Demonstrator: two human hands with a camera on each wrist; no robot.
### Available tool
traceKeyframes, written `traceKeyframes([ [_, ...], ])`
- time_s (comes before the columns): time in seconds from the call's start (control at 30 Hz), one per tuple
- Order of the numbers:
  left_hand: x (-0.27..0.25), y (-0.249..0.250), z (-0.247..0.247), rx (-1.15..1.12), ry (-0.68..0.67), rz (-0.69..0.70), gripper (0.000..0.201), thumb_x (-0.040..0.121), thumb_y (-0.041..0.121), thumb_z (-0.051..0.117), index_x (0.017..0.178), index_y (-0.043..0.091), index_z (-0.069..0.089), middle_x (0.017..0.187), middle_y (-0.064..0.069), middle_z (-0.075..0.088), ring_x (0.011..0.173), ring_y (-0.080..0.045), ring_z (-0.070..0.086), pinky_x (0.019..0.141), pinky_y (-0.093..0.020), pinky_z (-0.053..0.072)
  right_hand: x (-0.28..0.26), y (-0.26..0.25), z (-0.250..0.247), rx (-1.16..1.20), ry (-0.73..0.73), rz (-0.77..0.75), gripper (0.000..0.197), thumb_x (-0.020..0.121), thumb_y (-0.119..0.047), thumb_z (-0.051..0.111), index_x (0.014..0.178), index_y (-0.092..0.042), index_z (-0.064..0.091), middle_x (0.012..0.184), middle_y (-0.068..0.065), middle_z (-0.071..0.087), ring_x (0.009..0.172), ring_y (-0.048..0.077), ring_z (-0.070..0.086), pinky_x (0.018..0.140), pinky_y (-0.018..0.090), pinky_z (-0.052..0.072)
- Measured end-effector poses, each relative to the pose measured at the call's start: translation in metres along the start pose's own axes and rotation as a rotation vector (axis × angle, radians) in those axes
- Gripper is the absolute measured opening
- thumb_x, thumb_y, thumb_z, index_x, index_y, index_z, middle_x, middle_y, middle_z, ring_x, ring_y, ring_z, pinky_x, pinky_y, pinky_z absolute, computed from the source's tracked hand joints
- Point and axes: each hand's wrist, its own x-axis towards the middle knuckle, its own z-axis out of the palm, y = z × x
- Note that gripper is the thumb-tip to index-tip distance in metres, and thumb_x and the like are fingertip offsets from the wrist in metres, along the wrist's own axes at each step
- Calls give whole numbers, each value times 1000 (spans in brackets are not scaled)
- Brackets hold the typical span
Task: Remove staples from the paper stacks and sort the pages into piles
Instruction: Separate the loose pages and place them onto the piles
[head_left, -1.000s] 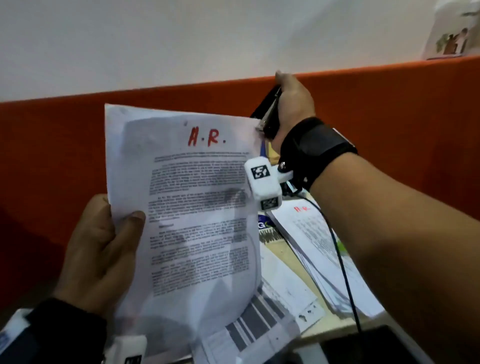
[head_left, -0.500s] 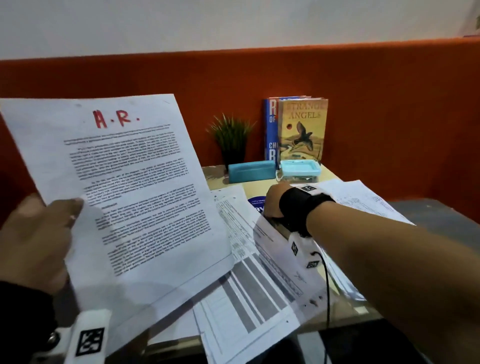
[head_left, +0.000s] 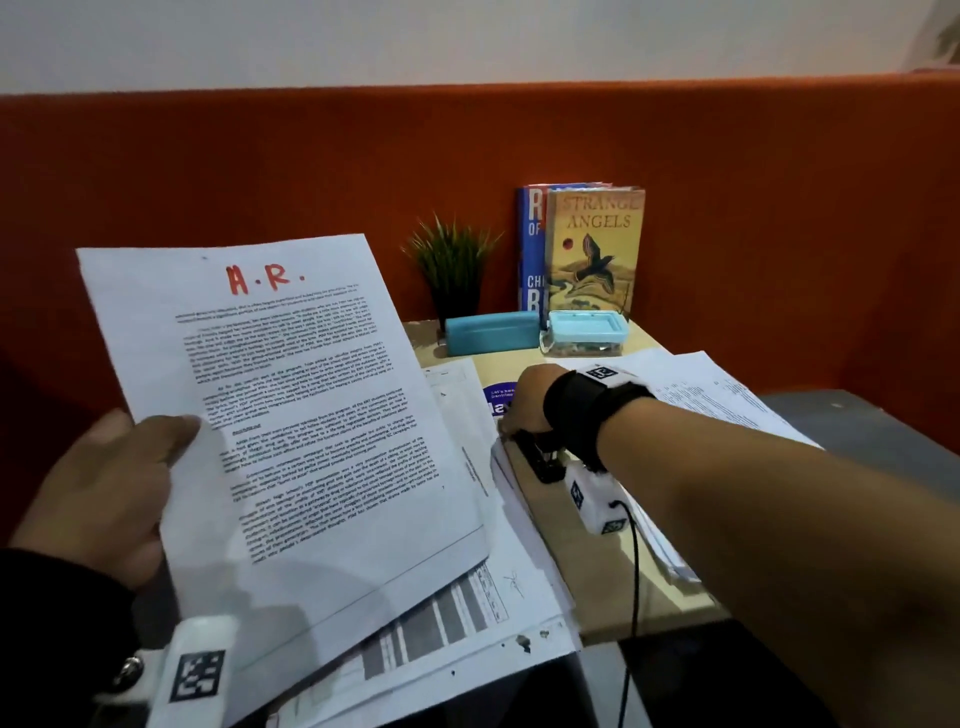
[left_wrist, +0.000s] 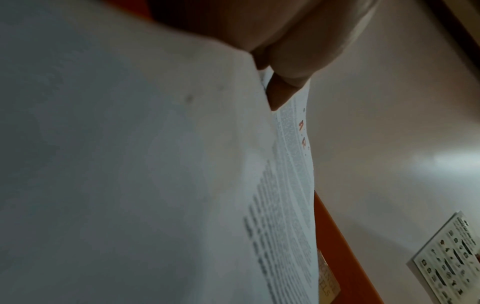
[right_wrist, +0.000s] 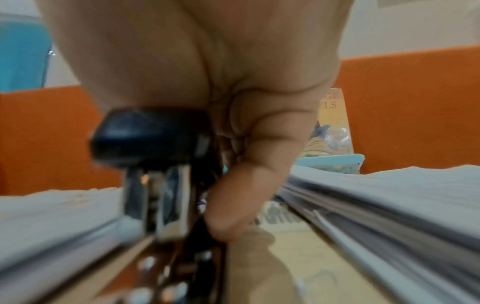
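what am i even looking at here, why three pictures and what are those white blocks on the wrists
No machine here: a person sorts papers, wearing three cameras. The white blocks are the wrist cameras. The big picture comes from the head camera; the other two look along each hand.

The left hand holds up printed pages marked "A.R."; its wrist view shows a thumb on them. The right hand is down on the desk, its fingers curled beside a black stapler-like tool, between paper piles. Behind stand books, a small plant and two blue boxes.
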Motion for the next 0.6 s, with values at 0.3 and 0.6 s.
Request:
traceKeyframes([
  [0.3,-19,25,30,-90,11,26,12,98,27,54,93,17,60,79,-1,72,75,-16,66,68,-32,51,-90,128,23,-109,-151,98,46,84,-62,59,98,-18,58,95,2,66,77,20,58,69,26,53],
  [0.6,-27,37,68,-205,-71,-97,31,103,34,44,101,11,65,80,4,79,89,-21,69,77,-37,49,-102,108,66,81,-6,3,43,86,-54,51,80,-12,57,73,1,55,76,25,55,68,29,48],
])
